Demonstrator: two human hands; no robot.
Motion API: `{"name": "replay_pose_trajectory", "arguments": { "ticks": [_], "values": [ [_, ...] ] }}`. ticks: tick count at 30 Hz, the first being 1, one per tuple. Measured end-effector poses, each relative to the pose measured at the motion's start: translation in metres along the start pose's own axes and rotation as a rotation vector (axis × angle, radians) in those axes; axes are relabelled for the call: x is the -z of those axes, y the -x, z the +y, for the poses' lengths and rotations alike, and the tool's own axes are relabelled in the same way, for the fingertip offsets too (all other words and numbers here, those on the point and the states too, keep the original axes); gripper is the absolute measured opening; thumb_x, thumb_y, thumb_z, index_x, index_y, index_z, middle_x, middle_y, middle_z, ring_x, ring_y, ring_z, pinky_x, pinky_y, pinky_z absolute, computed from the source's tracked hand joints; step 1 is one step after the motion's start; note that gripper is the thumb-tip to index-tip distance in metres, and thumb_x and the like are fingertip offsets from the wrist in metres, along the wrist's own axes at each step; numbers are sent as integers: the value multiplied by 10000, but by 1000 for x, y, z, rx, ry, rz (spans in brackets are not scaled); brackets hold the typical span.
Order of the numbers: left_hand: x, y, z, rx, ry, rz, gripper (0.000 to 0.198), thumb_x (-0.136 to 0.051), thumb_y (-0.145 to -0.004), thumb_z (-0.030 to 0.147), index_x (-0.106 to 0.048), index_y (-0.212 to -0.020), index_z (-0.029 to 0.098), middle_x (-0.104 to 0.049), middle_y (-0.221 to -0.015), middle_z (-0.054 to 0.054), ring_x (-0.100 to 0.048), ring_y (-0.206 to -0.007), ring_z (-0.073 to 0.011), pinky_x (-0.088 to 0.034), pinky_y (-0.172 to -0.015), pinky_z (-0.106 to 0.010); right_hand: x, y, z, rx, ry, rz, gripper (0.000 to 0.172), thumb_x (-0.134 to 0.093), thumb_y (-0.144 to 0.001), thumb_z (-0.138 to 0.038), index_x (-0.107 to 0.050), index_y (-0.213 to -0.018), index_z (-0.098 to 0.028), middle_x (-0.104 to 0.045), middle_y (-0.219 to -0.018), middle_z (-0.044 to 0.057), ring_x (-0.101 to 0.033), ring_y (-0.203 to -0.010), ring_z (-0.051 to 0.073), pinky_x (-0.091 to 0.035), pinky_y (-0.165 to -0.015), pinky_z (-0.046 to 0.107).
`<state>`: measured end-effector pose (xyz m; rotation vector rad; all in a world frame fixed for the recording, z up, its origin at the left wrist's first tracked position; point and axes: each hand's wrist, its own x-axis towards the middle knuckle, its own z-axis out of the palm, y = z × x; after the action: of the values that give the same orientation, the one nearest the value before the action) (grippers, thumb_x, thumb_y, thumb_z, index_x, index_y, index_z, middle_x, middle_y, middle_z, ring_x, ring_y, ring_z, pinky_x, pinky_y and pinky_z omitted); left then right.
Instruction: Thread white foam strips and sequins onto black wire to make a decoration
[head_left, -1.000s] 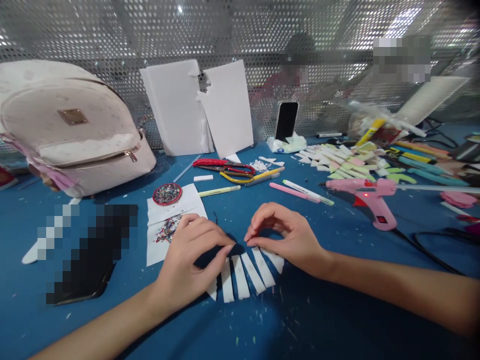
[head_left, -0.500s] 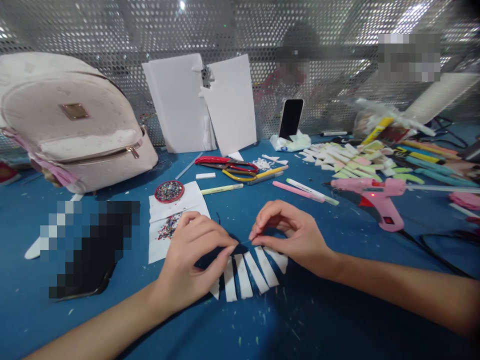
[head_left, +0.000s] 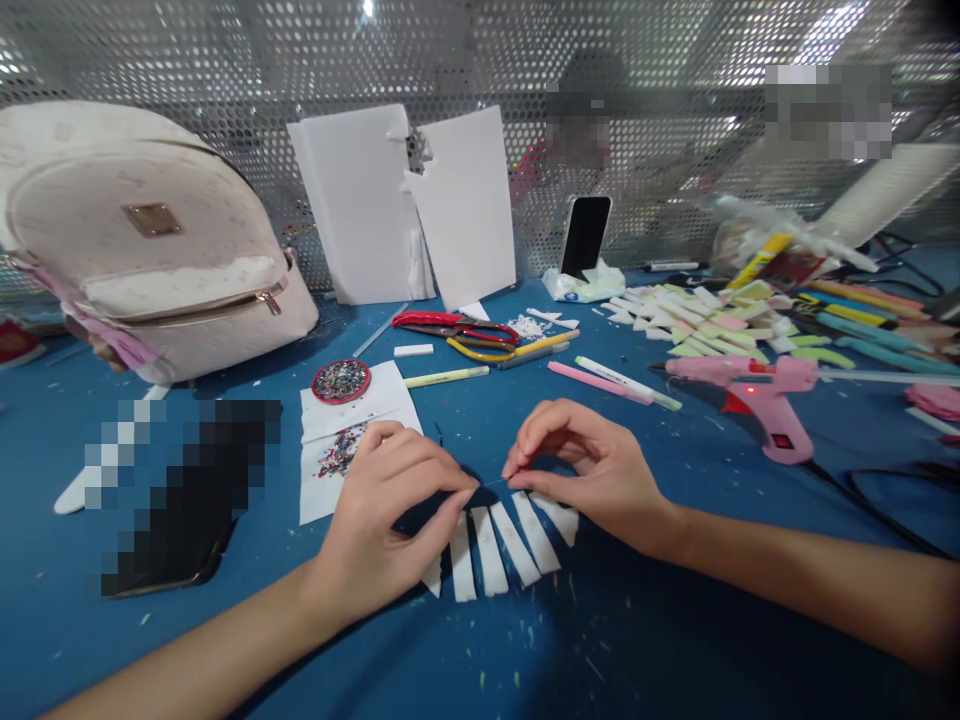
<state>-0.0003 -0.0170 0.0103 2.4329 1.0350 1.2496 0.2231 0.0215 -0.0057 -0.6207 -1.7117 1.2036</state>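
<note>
The blue desk [head_left: 420, 660] stretches out before us, a perforated metal screen [head_left: 225, 60] rising behind it; on the left of it sits a pale backpack [head_left: 165, 260], the bulkiest thing here, and near the backpack two white boards [head_left: 352, 210] lean upright against the screen; a heap of pale foam pieces [head_left: 697, 315] spreads toward the back right; at the front are the person's left hand [head_left: 397, 500] and right hand [head_left: 577, 475], facing each other just apart, each grip closed at thumb and forefinger, pinching what looks like a thin strand; the pink glue gun [head_left: 772, 390] rests beyond the right hand, its small red light on; a white sheet of paper [head_left: 390, 390] lies partly behind the left hand; the scissors [head_left: 427, 319], red and yellow at the handles, lie in front of the boards; a phone [head_left: 586, 238] stands tilted in a crumpled wrapper; below the fingertips, white strips [head_left: 491, 555] fan out on the desk; a red-rimmed dish [head_left: 341, 382] full of tiny beads sits on the paper; a pink pen [head_left: 600, 382] lies farther back; smallest of all, the faint strand [head_left: 492, 484] spans the short gap between the two grips, just above the strips.
</note>
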Motion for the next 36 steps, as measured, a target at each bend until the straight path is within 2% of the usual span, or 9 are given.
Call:
{"name": "replay_pose_trajectory", "arguments": {
  "ticks": [36],
  "values": [
    [0,1,1,7,-4,-9,147,-591,-902,103,-678,-881,219,-716,-819,16,-632,-755,-151,-393,-790,-384,0,0,-2,7,20,-10,243,-784,-765,-87,-609,-896,-194,-618,-854,4,-702,-775,149,-593,-736,283]
  ]
}}
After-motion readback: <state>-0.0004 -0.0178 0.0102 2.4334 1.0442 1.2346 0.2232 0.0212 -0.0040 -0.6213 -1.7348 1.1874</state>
